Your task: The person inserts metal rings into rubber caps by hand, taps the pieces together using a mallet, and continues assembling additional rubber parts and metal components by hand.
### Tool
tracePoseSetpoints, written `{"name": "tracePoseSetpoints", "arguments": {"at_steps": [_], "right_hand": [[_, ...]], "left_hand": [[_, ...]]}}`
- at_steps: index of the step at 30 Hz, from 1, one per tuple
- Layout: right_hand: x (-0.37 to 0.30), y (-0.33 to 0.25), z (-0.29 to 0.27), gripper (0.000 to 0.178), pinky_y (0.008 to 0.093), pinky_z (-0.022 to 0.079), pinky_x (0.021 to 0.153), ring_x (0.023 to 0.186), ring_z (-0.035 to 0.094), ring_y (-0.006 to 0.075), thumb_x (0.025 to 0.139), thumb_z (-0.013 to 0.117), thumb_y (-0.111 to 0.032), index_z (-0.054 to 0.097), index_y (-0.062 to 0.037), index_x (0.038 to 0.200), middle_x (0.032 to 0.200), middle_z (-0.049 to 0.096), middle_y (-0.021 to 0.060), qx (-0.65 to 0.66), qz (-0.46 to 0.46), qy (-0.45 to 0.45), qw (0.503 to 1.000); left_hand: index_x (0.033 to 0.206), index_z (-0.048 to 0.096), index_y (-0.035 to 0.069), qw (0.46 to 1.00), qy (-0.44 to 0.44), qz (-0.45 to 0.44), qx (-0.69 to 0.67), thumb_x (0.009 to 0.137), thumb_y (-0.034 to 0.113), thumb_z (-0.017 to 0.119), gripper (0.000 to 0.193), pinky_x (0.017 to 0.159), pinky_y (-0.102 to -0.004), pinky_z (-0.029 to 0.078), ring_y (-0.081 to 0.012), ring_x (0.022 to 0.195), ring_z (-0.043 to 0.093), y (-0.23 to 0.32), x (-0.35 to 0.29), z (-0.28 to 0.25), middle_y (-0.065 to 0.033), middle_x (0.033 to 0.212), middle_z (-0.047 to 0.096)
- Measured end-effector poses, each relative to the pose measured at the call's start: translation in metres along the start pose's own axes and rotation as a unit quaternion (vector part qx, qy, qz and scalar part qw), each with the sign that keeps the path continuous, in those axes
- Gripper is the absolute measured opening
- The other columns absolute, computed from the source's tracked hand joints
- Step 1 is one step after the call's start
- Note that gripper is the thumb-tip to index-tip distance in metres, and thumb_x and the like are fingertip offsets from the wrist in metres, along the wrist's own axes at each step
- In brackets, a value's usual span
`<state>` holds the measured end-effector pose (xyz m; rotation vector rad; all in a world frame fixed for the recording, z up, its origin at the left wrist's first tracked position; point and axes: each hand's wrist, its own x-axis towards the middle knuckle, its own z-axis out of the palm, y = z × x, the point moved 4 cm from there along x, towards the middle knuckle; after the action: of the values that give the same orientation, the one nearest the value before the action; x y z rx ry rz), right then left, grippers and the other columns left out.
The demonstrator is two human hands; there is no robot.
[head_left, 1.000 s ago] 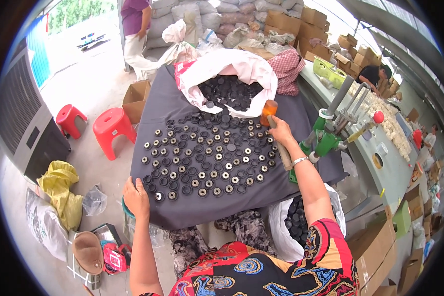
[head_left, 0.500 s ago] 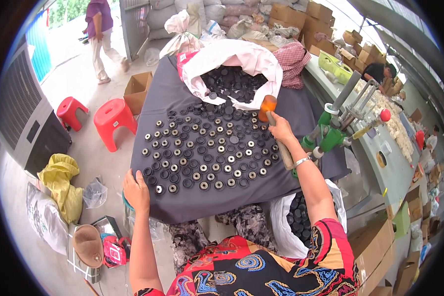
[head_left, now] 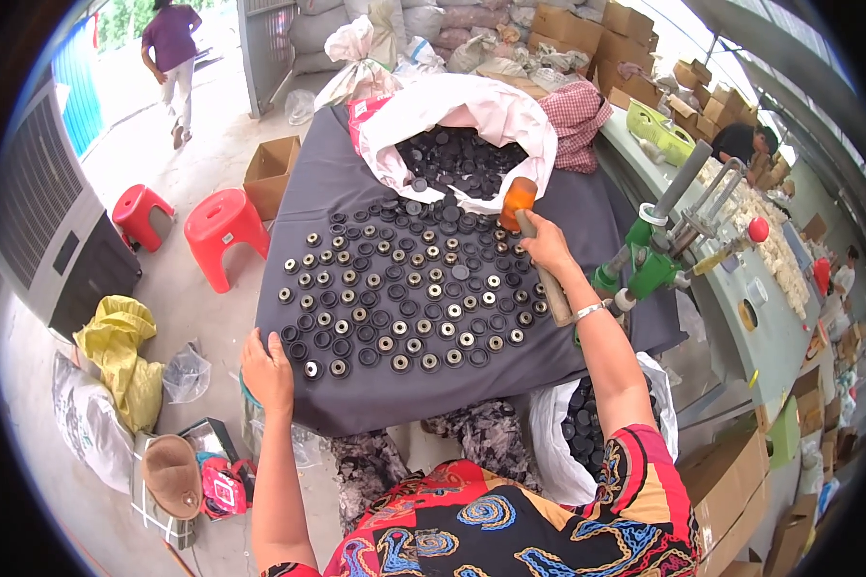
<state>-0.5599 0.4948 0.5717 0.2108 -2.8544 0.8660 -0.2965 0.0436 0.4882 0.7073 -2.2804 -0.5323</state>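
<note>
My right hand (head_left: 548, 246) is closed around the handle of a mallet (head_left: 518, 197) with an orange head. The head is over the far right of several rows of small black rings (head_left: 380, 318), near the mouth of a sack; whether it touches a ring I cannot tell. Many of the rings have a metal-coloured round piece (head_left: 401, 363) in the middle; others are plain black. They lie on a dark grey cloth (head_left: 356, 404) covering the table. At the table's left front edge, my left hand (head_left: 267, 370) rests on the cloth with fingers stretched out, holding nothing.
A white sack (head_left: 539, 144) of black round parts lies open at the table's far end. Another sack (head_left: 546, 433) of black parts stands by my right leg. Right of the table is a green hand press (head_left: 649, 274). Red stools (head_left: 223, 231) stand at left.
The mallet head has shifted slightly left and down, its handle still in my right hand. My left hand stays put. A person in the background has walked farther off.
</note>
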Motion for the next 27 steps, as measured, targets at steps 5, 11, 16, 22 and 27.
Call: {"name": "tracePoseSetpoints", "arguments": {"at_steps": [5,11,16,22,27], "right_hand": [[0.000,-0.003,0.005,0.066,0.0391,0.045,0.097,0.113,0.058,0.0335,0.074,0.065,-0.009,0.047,-0.0092,0.137,0.121,0.060,0.0213,0.012,0.005,0.008,1.000],[0.003,0.004,0.005,0.064,0.0393,0.045,0.097,0.113,0.057,0.0343,0.074,0.064,-0.009,0.048,-0.0081,0.136,0.121,0.060,0.0211,0.029,0.016,-0.008,0.999],[0.001,0.006,0.005,0.066,0.0386,0.045,0.097,0.113,0.058,0.0337,0.074,0.064,-0.007,0.046,-0.0095,0.138,0.121,0.060,0.0210,0.040,0.008,0.002,0.999],[-0.021,0.008,0.005,0.067,0.0388,0.045,0.097,0.113,0.058,0.0342,0.075,0.064,-0.010,0.045,-0.0117,0.139,0.122,0.059,0.0212,-0.019,-0.049,0.003,0.999],[-0.024,-0.002,0.002,0.067,0.0387,0.045,0.097,0.113,0.058,0.0334,0.075,0.065,-0.010,0.045,-0.0106,0.139,0.122,0.060,0.0203,0.032,-0.005,-0.024,0.999]], "left_hand": [[0.116,0.057,-0.001,1.000,0.001,0.008,0.012,0.094,0.029,0.053,0.038,0.091,-0.0435,0.043,-0.0367,0.106,0.056,0.002,0.001,-0.002,-0.0192,0.114,0.061],[0.116,0.057,-0.001,1.000,-0.007,-0.003,0.012,0.093,0.029,0.053,0.038,0.092,-0.0435,0.043,-0.0365,0.107,0.055,0.003,0.000,0.000,-0.0196,0.114,0.062],[0.116,0.057,-0.002,1.000,-0.003,-0.006,-0.011,0.094,0.028,0.053,0.038,0.092,-0.0429,0.043,-0.0362,0.107,0.055,-0.002,0.001,0.002,-0.0198,0.114,0.061],[0.116,0.057,-0.002,1.000,-0.014,-0.003,-0.003,0.094,0.028,0.053,0.038,0.092,-0.0428,0.043,-0.0362,0.107,0.055,0.005,-0.002,0.001,-0.0202,0.114,0.061],[0.116,0.057,-0.001,1.000,-0.005,0.000,0.006,0.094,0.028,0.053,0.037,0.091,-0.0429,0.043,-0.0365,0.107,0.055,-0.003,-0.001,0.003,-0.0199,0.114,0.061]]}}
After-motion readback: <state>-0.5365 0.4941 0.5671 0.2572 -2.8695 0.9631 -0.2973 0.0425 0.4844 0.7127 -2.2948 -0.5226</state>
